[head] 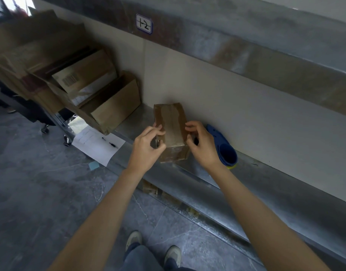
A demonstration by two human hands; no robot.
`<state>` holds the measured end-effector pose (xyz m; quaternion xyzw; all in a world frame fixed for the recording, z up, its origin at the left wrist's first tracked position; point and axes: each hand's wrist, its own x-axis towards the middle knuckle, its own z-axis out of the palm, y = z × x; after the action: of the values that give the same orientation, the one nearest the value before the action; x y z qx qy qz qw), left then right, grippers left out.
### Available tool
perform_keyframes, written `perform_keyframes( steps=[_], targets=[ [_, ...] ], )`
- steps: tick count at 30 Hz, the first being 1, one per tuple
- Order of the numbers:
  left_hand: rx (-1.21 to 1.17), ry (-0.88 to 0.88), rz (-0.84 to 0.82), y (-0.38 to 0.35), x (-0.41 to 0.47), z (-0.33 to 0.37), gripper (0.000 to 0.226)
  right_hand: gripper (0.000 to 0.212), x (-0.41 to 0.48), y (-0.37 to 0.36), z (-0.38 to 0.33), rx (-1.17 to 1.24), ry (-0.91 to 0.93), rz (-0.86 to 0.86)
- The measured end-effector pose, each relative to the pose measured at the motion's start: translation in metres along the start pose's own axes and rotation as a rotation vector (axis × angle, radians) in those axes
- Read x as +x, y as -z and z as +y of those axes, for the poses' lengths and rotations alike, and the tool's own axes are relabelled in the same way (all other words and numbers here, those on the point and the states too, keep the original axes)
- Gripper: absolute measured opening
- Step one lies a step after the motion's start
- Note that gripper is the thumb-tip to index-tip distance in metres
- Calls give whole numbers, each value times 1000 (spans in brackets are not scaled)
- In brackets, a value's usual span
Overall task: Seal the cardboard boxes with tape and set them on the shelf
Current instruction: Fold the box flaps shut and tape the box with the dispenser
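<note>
Small box (173,130): lying between the two sets of fingers on the metal shelf (207,178), far end close to the wall, near end at the shelf's front lip.
Tape (172,122): already run lengthwise along the top, between the fingertips; top seam looks closed.
Left hand (146,147): fingers curled, thumb and forefinger pinching at the box's left top edge; something small and metallic tucked under the thumb, too small to identify.
Right hand (202,147): fingers curled over the right top edge, thumb against the near right corner, gripping.
Reason for the hold: probably clamping both sides to press tape ends flat or to square the box on the shelf.
Tape dispenser (225,147): blue, just behind the right knuckles on the shelf, likely parked within reach for the next box.
Open cartons (113,106): well left of the left fingers, tilted, untaped.
Stage: sealing judged nearly done; box already on the shelf.
</note>
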<state>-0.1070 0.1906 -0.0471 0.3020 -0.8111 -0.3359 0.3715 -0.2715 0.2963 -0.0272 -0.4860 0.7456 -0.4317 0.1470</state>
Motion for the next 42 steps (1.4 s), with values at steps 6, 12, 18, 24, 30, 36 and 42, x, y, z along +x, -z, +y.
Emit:
perform_keyframes(
  steps=[6,12,18,24,30,36,42],
  targets=[
    [1,15,-28,1,-4,2,23,32,-2,2,2,9,4,-31],
    [14,18,-38,1,-5,3,25,30,-2,2,1,66,-18,-22],
    [-48,22,-191,17,-1,-5,34,36,0,15,5,51,8,-161],
    [-58,42,-162,16,3,-7,37,42,6,22,10,43,14,-220],
    [-35,-9,-62,9,2,-7,23,25,10,15,7,58,7,-103],
    [-33,6,16,1,0,-6,19,23,13,8,4,111,-68,-37],
    [-65,23,-23,1,-1,-2,26,48,12,10,3,18,-45,-106]
  ],
)
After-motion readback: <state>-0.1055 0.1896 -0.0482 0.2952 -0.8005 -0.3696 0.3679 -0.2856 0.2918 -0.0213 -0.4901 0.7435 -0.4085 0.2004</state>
